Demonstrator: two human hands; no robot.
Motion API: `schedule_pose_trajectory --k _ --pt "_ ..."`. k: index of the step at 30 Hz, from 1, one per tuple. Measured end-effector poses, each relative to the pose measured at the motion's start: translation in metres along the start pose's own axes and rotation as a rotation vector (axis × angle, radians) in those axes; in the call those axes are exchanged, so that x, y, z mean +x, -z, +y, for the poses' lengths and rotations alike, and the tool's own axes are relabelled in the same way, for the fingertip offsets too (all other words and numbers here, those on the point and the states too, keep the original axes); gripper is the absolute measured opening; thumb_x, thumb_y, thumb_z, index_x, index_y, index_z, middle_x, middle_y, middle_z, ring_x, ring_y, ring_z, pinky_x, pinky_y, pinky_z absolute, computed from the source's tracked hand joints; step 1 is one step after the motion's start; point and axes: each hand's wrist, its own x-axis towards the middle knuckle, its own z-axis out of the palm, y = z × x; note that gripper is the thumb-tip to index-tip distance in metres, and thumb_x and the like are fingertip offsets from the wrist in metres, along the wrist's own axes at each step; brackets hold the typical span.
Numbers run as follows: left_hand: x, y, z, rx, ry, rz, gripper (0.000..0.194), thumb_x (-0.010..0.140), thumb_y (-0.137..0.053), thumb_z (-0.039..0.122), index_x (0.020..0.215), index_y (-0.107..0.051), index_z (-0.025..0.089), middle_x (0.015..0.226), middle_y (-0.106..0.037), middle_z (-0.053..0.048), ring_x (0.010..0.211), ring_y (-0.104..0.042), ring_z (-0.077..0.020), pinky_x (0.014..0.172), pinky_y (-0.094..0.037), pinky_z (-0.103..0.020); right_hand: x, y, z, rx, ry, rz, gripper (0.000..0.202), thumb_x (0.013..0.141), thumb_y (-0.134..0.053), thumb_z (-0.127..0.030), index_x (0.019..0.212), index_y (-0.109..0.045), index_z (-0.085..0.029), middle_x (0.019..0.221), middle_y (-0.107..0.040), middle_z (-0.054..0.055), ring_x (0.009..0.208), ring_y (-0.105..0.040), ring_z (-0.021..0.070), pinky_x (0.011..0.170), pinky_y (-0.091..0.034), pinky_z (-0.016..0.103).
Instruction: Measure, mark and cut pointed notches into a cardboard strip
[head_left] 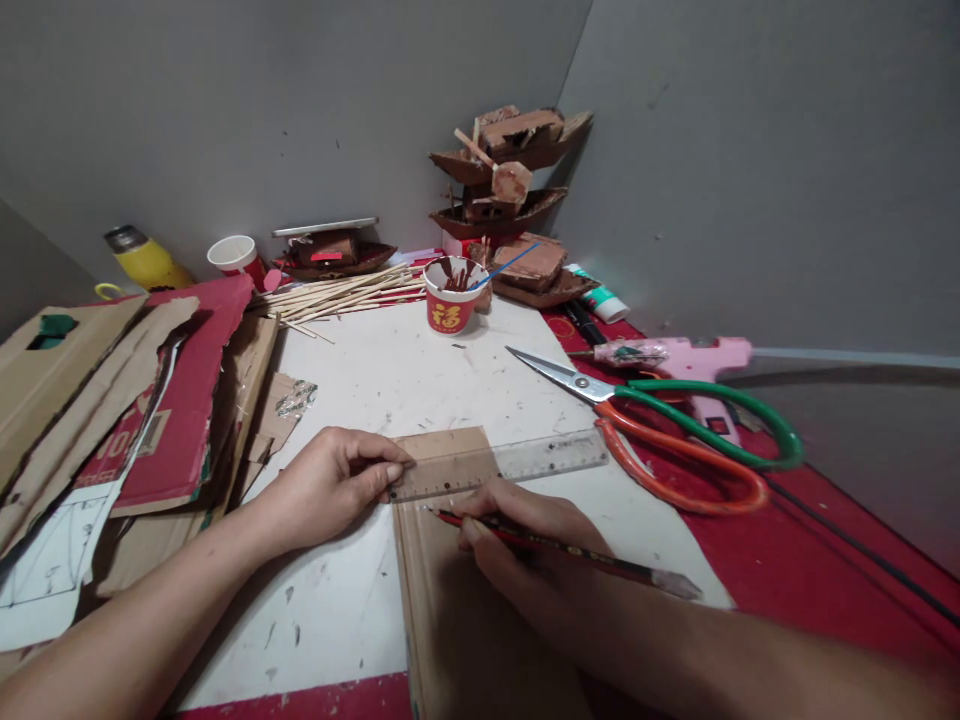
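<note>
A clear plastic ruler lies across a strip of brown cardboard in front of me. My left hand pinches the ruler's left end between thumb and fingers, at the cardboard's left edge. In my right hand is a dark pencil with red stripes. Its tip points left, close below the ruler's lower edge and over the cardboard; whether it touches the surface I cannot tell. The right hand rests over the cardboard and shades part of it.
Scissors with green and orange handles lie right of the ruler, by a pink glue gun. A paint-stained paper cup, thin sticks and brown model boats stand behind. Cardboard sheets are piled at left.
</note>
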Motion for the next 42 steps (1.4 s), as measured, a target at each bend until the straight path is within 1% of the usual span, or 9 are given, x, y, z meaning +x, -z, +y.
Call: schedule_pose_trajectory --k 3,8,12,17,30,35,42 --pt "-0.0004 -0.0001 -0.0014 0.0 -0.006 -0.002 0.022 0.089 -0.054 0.023 0.091 -0.075 0.016 0.068 -0.063 0.0 0.063 -0.054 -0.0126 0.061 -0.044 -0.023 0.0002 0.0001 0.0001 0.004 0.008 0.005 0.012 0.089 -0.05 -0.015 0.086 -0.059 -0.022 0.068 -0.061 -0.004 0.061 -0.056 0.0128 0.058 -0.042 0.024" --pt "-0.0006 0.0002 -0.0026 -0.01 -0.011 -0.003 0.022 0.089 -0.054 0.024 0.092 -0.075 0.016 0.07 -0.064 0.0 0.064 -0.054 -0.0125 0.061 -0.044 -0.023 0.0013 0.0003 -0.0025 0.018 0.012 0.005 0.013 0.087 -0.049 -0.015 0.08 -0.058 -0.021 0.064 -0.059 -0.004 0.057 -0.053 0.0125 0.054 -0.04 0.024" --pt "-0.0001 0.0006 -0.0016 -0.007 -0.027 -0.006 0.023 0.089 -0.053 0.021 0.091 -0.075 0.015 0.069 -0.063 0.001 0.063 -0.053 -0.012 0.061 -0.043 -0.023 0.0021 0.0007 -0.0024 0.011 0.015 0.017 0.014 0.088 -0.047 -0.017 0.084 -0.06 -0.02 0.066 -0.06 -0.003 0.058 -0.055 0.0129 0.055 -0.041 0.024" --pt "0.0007 0.0004 -0.0014 -0.008 -0.028 -0.016 0.022 0.09 -0.054 0.022 0.092 -0.075 0.015 0.07 -0.063 0.0 0.064 -0.052 -0.0119 0.062 -0.043 -0.023 0.0017 0.0003 -0.0027 0.008 0.021 0.019 0.014 0.088 -0.048 -0.015 0.081 -0.059 -0.02 0.064 -0.058 -0.004 0.057 -0.053 0.0122 0.054 -0.041 0.024" --pt "0.0016 0.0004 0.0001 -0.021 -0.032 -0.014 0.023 0.089 -0.053 0.02 0.091 -0.075 0.013 0.069 -0.063 0.001 0.063 -0.052 -0.0113 0.061 -0.042 -0.022 0.0018 0.0001 -0.0036 -0.005 -0.02 0.024 0.013 0.087 -0.049 -0.017 0.081 -0.06 -0.02 0.066 -0.061 -0.002 0.059 -0.055 0.0129 0.056 -0.041 0.025" --pt "0.0015 0.0001 -0.001 -0.028 -0.036 -0.015 0.023 0.089 -0.053 0.02 0.092 -0.075 0.013 0.069 -0.063 0.001 0.063 -0.052 -0.0108 0.061 -0.041 -0.021 0.0018 0.0004 -0.0046 0.021 0.001 0.026 0.015 0.087 -0.046 -0.016 0.08 -0.059 -0.02 0.063 -0.057 -0.004 0.057 -0.052 0.012 0.054 -0.04 0.023" --pt "0.0019 -0.0005 -0.0001 -0.05 -0.031 -0.009 0.022 0.088 -0.054 0.021 0.091 -0.075 0.013 0.069 -0.063 0.001 0.063 -0.052 -0.0109 0.06 -0.041 -0.021 0.0033 0.0 -0.0024 0.007 0.022 0.032 0.015 0.087 -0.047 -0.014 0.081 -0.059 -0.02 0.065 -0.058 -0.005 0.057 -0.052 0.0111 0.055 -0.04 0.023"
